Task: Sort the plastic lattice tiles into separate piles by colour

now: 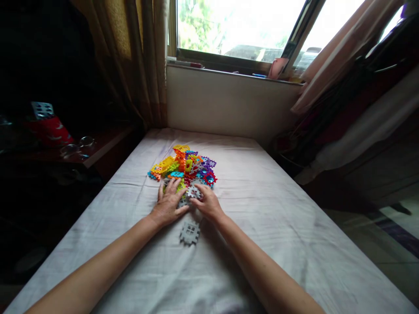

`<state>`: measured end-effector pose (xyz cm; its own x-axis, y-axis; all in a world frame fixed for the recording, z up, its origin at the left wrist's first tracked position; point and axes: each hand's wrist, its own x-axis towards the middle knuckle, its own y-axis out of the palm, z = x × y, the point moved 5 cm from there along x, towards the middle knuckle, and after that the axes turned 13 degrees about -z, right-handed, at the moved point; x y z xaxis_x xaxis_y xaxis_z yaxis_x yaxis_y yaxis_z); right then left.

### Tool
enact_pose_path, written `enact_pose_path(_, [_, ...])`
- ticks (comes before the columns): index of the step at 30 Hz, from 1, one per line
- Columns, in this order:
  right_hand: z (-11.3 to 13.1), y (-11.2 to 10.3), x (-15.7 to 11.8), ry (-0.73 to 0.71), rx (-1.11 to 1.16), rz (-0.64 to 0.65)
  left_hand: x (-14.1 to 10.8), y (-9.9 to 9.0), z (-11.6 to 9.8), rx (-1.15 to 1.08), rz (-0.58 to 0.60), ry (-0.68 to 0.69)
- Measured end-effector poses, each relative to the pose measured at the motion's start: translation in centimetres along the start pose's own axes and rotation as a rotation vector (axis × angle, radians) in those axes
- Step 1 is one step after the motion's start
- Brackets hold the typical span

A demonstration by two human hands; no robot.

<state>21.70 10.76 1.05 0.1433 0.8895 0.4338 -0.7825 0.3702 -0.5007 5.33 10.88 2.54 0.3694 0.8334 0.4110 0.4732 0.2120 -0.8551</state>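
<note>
Grey window-panel tile (189,233) set apart — pinching second grey tile (194,192) in right hand (210,204), grip narrow, with left hand (168,203) spread wide over interlocking tiles (183,163), mostly heaped.

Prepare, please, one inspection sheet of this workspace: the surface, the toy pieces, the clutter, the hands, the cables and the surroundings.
Surface: pale sheet, lightly wrinkled.
Toy pieces: mixed-colour pile; one loose grey piece lies apart, nearer the person.
Clutter: glasses and a red container on the side table at left; none seen among the pieces.
Hands: left hand spread over the pile's near edge; right hand grips a light grey piece between thumb and fingers.
Cables: nothing seen; the dark left side cannot be fully checked.
Surroundings: window ahead, curtain to its left, hanging cloth at right.
</note>
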Motion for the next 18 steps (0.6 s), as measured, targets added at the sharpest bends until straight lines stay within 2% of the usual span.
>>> enact_pose_path(2, [-0.2, 0.3, 1.7, 0.051, 0.094, -0.078, 0.8, -0.6, 1.4, 0.043, -0.105, -0.083])
enact_pose_path(5, [-1.0, -1.3, 3.0, 0.063, 0.149, -0.194, 0.4, -1.5, 2.2, 0.022, -0.175, -0.131])
enact_pose_path(7, [-1.9, -2.9, 3.0, 0.072, 0.149, -0.227, -0.7, -1.3, 1.3, -0.058, -0.082, -0.026])
enact_pose_path(10, [-3.8, -4.8, 2.2, 0.142, 0.102, -0.252, -3.3, -0.5, -1.1, -0.189, 0.174, 0.222])
enact_pose_path(12, [-4.7, -5.6, 1.9, 0.175, 0.051, -0.285, -4.3, -0.1, -2.2, -0.220, 0.262, 0.308])
enact_pose_path(14, [-5.3, -5.9, 1.9, 0.169, 0.001, -0.318, -4.1, -0.1, -2.4, -0.194, 0.227, 0.318])
enact_pose_path(16, [-5.4, -5.7, 2.2, 0.150, -0.046, -0.332, -2.9, -0.4, -1.8, -0.117, 0.104, 0.272])
enact_pose_path(18, [-5.4, -5.1, 2.7, 0.160, -0.103, -0.335, -1.4, -0.8, -0.5, -0.015, -0.039, 0.167])
